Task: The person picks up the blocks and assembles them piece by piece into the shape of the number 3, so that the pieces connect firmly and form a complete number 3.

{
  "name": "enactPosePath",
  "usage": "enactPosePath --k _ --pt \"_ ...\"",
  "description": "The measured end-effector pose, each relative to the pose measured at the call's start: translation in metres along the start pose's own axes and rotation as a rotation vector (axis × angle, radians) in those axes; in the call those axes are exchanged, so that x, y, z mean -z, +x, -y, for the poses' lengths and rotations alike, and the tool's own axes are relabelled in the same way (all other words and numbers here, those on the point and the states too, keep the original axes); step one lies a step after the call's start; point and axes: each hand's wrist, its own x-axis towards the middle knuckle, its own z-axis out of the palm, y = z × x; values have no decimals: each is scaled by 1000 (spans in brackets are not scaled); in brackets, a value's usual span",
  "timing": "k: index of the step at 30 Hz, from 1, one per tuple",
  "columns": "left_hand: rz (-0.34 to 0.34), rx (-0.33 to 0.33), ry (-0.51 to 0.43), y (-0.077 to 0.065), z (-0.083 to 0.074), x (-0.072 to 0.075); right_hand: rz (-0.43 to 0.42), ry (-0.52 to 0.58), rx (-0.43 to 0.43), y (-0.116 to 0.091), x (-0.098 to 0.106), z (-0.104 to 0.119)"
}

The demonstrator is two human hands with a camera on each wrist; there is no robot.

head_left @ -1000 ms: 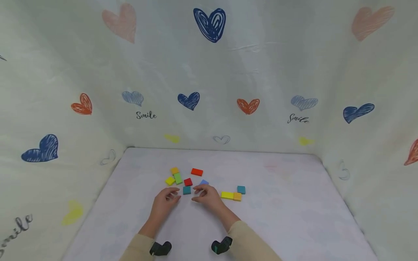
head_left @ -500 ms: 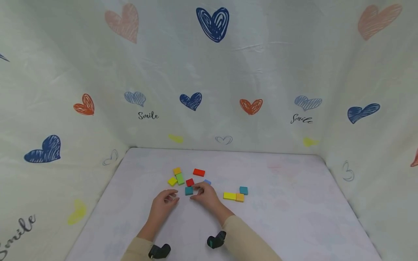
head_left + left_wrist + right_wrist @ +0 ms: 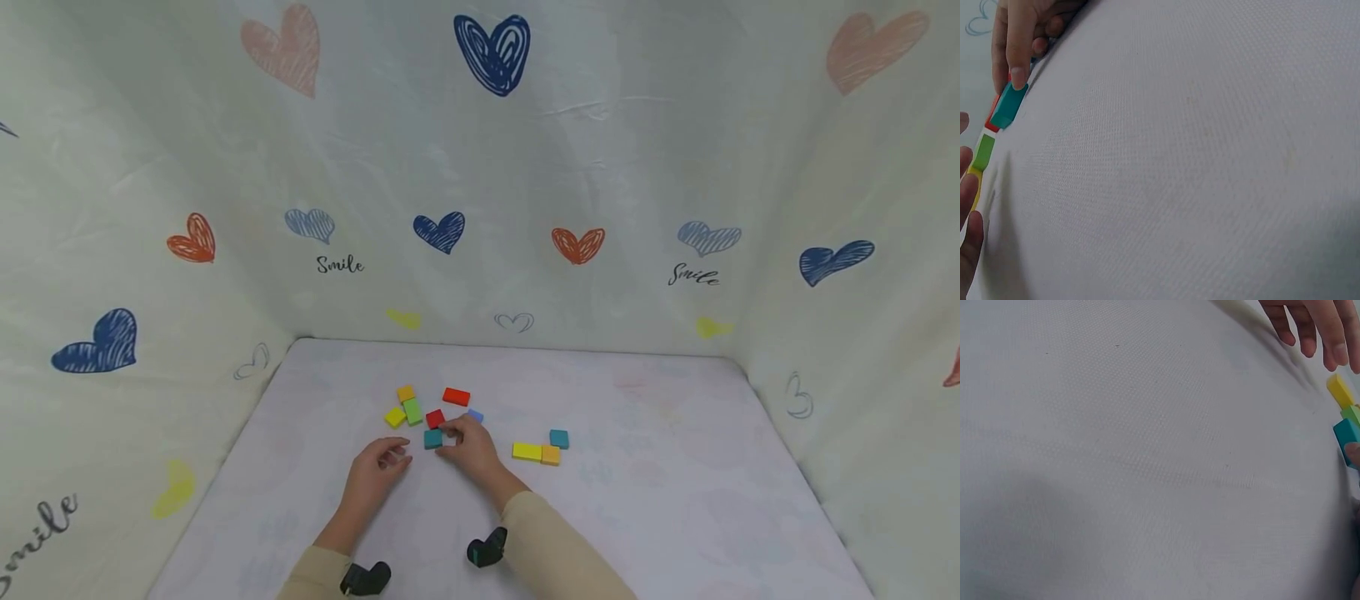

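My right hand [image 3: 474, 450] pinches the right end of a teal block [image 3: 432, 439], with the thumb on its near face [image 3: 1011, 103] and the fingers behind it. The block sits on the white tabletop just in front of a red square block [image 3: 435, 418]. To the left, my left hand [image 3: 375, 472] hovers near the table with relaxed, slightly bent fingers and nothing between them. In the right wrist view the left fingers [image 3: 1319, 331] hang apart from the teal block. A blue block [image 3: 476, 415] is partly hidden behind the right hand.
Left of the red square block lie a green block [image 3: 412, 412], a yellow block [image 3: 395, 417] and an orange one [image 3: 406, 393]. A longer red block [image 3: 457, 397] lies farther back. On the right are a yellow bar [image 3: 527, 452], an orange block [image 3: 551, 455] and another teal block [image 3: 558, 438].
My right hand has moved left onto the teal block's end, its forearm swinging left too. The left hand has stayed nearly still. The head view has shifted slightly.
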Motion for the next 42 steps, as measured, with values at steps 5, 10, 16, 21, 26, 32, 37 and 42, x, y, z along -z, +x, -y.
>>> enactPosePath --k 5,10,16,21,26,32,37,42 --pt "7 -1 2 0 -1 -1 -12 -15 9 -1 1 0" --pt "9 -8 8 0 -2 -3 -11 3 10 -4 3 -1" --pt "13 -24 17 0 -5 -5 0 77 9 -10 6 -3" --pt "18 -28 6 1 -7 -8 3 127 4 -15 9 -6" --pt "34 -31 -26 3 -11 -12 -23 161 -5 -24 20 -6" --pt "50 -34 -50 2 -23 -17 -42 205 -16 -35 39 -6" --pt "55 -37 -85 2 -35 -22 -81 215 -26 -44 56 -13" --pt "68 -65 -91 3 -46 -31 -141 190 -14 -51 73 -21"
